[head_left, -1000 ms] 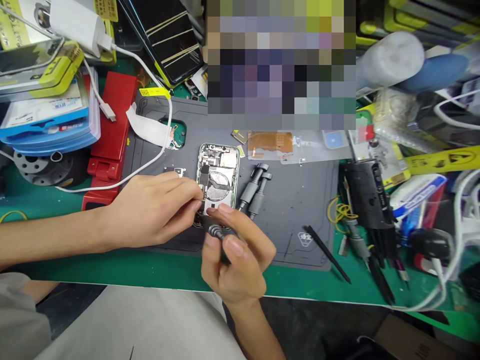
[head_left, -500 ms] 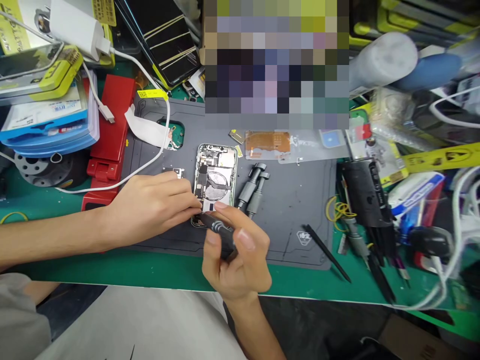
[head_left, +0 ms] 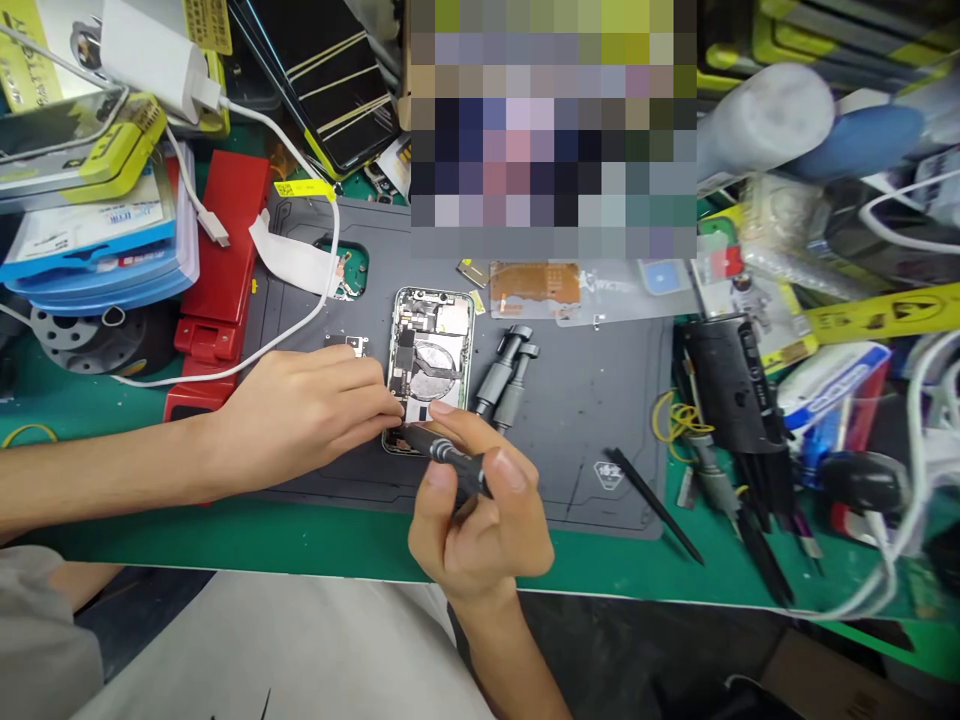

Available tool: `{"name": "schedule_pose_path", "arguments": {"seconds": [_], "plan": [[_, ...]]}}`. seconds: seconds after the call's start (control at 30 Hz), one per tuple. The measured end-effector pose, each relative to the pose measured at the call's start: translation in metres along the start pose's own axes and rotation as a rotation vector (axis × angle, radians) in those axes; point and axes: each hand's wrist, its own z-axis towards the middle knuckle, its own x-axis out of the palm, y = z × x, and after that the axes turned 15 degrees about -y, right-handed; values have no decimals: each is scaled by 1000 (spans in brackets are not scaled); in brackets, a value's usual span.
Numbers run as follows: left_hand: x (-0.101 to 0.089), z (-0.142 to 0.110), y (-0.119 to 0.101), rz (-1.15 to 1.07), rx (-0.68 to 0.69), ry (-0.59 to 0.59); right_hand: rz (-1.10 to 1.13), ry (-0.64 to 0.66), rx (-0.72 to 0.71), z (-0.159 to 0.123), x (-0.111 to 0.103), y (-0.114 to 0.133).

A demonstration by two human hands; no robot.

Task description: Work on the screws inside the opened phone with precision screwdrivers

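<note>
An opened smartphone (head_left: 432, 340) lies on the grey work mat (head_left: 592, 420), its inner parts and a round coil showing. My right hand (head_left: 484, 510) grips a dark screwdriver (head_left: 442, 449), whose front end points at the phone's lower left corner. At that same corner my left hand (head_left: 322, 400) has its fingers bent together, the fingertips by the phone's left edge. Whether those fingertips pinch a small part is hidden. Two more grey screwdrivers (head_left: 506, 380) lie just right of the phone. Left of it sits a small metal plate (head_left: 346, 346), partly behind my left hand.
A white cable (head_left: 300, 325) crosses the mat's left side beside a red holder (head_left: 217, 260). Black tweezers (head_left: 656, 508) lie at lower right. Tools and cables crowd the right around a dark tool holder (head_left: 735, 390). An orange flex sheet (head_left: 535, 290) lies behind the phone.
My right hand has shifted slightly right, and the screwdriver now lies at a flatter slant with more of its handle showing. My left hand and the phone stay in place.
</note>
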Motion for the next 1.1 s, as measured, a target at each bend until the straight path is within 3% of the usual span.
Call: {"name": "schedule_pose_path", "arguments": {"seconds": [0.27, 0.57, 0.73, 0.93, 0.97, 1.1], "plan": [[-3, 1, -2, 31, 2, 56, -22, -21, -19, 4, 2, 0], [-3, 2, 0, -46, 20, 54, 100, -51, 169, 3, -6, 0], [-4, 3, 0, -98, -34, 76, 13, -211, 214, 9, -10, 1], [-5, 7, -2, -91, -89, 42, -72, -369, 327, 23, -39, -30], [-5, 7, -2, -84, -90, 42, -79, -342, 266, 25, -43, -35], [-5, 7, -2, -65, -55, 13, -409, -83, 411, 34, -49, -41]]}}
